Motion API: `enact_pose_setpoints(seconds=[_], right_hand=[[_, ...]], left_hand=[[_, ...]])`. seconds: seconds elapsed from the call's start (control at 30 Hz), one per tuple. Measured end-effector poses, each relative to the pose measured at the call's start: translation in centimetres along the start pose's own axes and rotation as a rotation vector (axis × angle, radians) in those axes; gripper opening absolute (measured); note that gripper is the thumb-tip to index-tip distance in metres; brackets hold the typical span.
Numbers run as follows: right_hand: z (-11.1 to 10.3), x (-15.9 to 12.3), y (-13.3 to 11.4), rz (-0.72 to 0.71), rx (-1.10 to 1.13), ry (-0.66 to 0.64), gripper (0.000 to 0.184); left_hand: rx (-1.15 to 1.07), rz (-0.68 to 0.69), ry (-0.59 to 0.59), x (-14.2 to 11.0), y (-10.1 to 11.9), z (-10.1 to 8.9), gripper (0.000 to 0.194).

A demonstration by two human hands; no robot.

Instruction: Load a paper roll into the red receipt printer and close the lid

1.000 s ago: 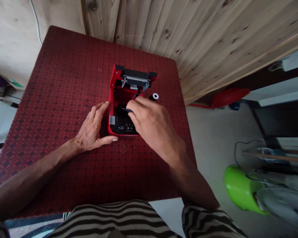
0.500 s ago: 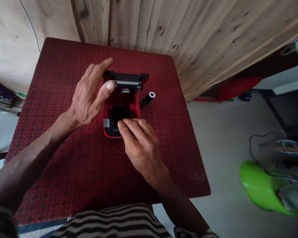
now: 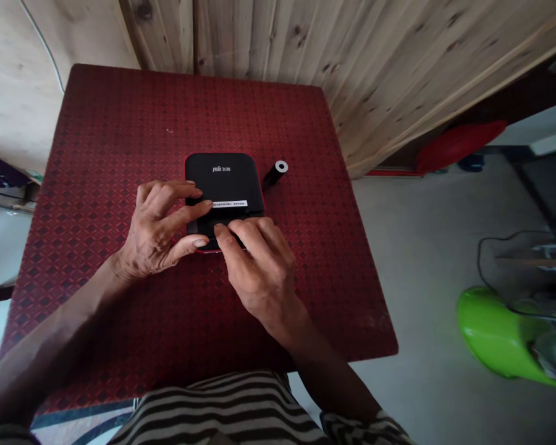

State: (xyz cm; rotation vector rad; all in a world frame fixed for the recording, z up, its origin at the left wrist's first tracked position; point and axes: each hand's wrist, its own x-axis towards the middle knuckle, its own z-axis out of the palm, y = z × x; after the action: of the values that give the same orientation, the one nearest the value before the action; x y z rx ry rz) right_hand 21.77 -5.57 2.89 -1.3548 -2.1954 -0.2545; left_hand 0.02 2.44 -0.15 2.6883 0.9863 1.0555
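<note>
Printer (image 3: 225, 185) lies shut under both hands' fingertips. Left hand (image 3: 160, 228): fingers spread flat on the lid, gripping nothing. Right hand (image 3: 254, 266): fingers loosely extended on the front edge. Press evenly; roller (image 3: 275, 174) lies just beyond right fingertips.

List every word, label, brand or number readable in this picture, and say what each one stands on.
White brand mark on the closed black lid of the small printer: too blurred to read for certain.
White strip at the lid's front edge, by the left hand and right hand: any print on it is too small to read.
Black roll core on the red tablecloth: no text visible.
</note>
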Motion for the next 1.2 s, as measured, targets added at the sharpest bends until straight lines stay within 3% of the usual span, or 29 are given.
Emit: enact_pose_setpoints(seconds=[0.3, 0.47, 0.57, 0.67, 0.8, 0.93, 1.2], right_hand=[[-0.2, -0.1, 0.2, 0.005, 0.071, -0.011, 0.02], [-2.1, -2.6, 0.7, 0.074, 0.137, 0.152, 0.033], [-2.4, -5.0, 0.8, 0.114, 0.182, 0.164, 0.028], [-1.2, -7.3, 0.6, 0.105, 0.277, 0.085, 0.004], [1.5, -9.5, 0.1, 0.128, 0.293, -0.079, 0.037], [3.0, -10.2, 0.1, 0.151, 0.222, -0.114, 0.038], [3.4, -10.1, 0.1, 0.174, 0.213, -0.125, 0.035]], left_hand=[[0.035, 0.054, 0.033, -0.4, -0.2, 0.8, 0.069], [0.054, -0.005, -0.02, 0.0, 0.6, 0.8, 0.086], [-0.02, -0.054, 0.025, -0.2, 1.6, 0.1, 0.071], [-0.02, -0.09, 0.126, -1.1, 2.3, -0.8, 0.055], [0.142, -0.021, 0.138, -2.7, 2.3, -0.9, 0.046], [0.228, 0.05, 0.111, -3.2, 2.1, -0.5, 0.049], [0.248, -0.004, 0.09, -3.3, 2.6, -0.4, 0.052]])
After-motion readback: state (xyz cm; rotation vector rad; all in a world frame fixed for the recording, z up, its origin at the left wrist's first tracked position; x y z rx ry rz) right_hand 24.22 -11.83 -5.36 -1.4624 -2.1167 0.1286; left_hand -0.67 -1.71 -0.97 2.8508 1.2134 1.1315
